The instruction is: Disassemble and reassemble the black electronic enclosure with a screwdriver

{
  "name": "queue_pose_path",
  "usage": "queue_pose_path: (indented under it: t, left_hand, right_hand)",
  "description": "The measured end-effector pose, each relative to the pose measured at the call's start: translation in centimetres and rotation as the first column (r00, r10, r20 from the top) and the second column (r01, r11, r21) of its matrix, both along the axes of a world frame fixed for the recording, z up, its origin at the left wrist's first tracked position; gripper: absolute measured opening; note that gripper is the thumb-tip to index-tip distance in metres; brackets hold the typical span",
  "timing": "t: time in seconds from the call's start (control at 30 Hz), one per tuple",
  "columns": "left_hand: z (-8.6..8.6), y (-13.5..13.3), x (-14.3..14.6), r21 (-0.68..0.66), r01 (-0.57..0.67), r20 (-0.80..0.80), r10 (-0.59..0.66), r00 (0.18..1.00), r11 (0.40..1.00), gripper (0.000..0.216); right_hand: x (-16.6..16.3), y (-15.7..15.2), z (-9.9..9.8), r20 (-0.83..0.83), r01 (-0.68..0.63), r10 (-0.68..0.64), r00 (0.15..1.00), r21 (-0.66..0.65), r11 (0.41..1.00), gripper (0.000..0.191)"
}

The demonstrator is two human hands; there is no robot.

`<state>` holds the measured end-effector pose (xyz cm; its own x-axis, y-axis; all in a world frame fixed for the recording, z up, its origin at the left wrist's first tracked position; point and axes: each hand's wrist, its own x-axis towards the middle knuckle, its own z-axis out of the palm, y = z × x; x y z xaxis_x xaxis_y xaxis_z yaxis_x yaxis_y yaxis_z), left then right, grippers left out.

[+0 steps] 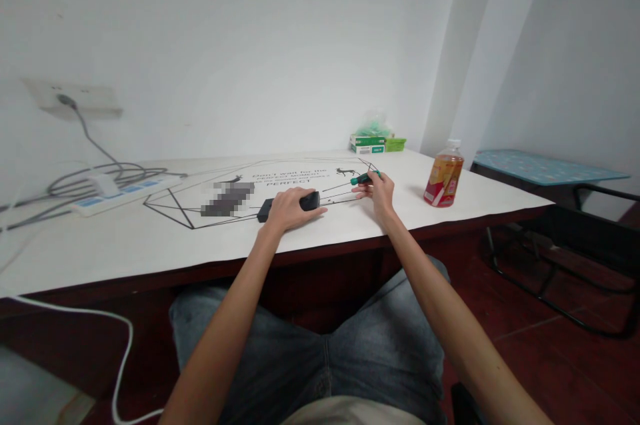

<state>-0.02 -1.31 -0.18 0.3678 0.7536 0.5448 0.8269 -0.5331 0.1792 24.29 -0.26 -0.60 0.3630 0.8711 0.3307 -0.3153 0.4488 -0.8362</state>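
Observation:
My left hand (pixel 291 209) is closed over a black oblong device (pixel 311 201) on the white tabletop, its thumb along the near side. One end of the device shows to the left of the hand, the other to the right; my fingers hide the middle. A screwdriver (pixel 364 178) with a green and black handle is pinched in my right hand (pixel 378 193). Its thin shaft points left toward the device, and the tip is apart from it. Tiny dark bits (pixel 330 201) lie between the two hands, too small to name.
A bottle of reddish drink (pixel 445 175) stands right of my right hand. Green and white boxes (pixel 368 144) sit at the back. A power strip (pixel 123 195) and grey cables (pixel 113 168) lie at the left. The table (pixel 150 258) carries printed lettering; a pixelated dark patch covers part.

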Motion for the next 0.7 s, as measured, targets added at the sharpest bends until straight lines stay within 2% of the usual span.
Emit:
queue_pose_path:
  t: [0.2, 0.4, 0.7]
  left_hand:
    - [0.1, -0.3, -0.1, 0.06, 0.009, 0.107, -0.016, 0.994, 0.998, 0.058]
    - [0.03, -0.25, -0.17, 0.095, 0.045, 0.117, -0.056, 0.992, 0.994, 0.06]
    - [0.03, -0.29, -0.07, 0.095, 0.027, 0.104, -0.037, 0.994, 0.995, 0.061]
  right_hand:
    - [0.05, 0.09, -0.04, -0.029, -0.019, 0.019, 0.999, 0.01, 1.0, 0.027]
    - [-0.07, 0.19, -0.21, -0.028, -0.053, 0.054, 0.998, 0.039, 0.998, 0.031]
    - [-0.19, -0.09, -0.08, -0.001, -0.066, 0.066, 0.998, 0.035, 0.997, 0.031]
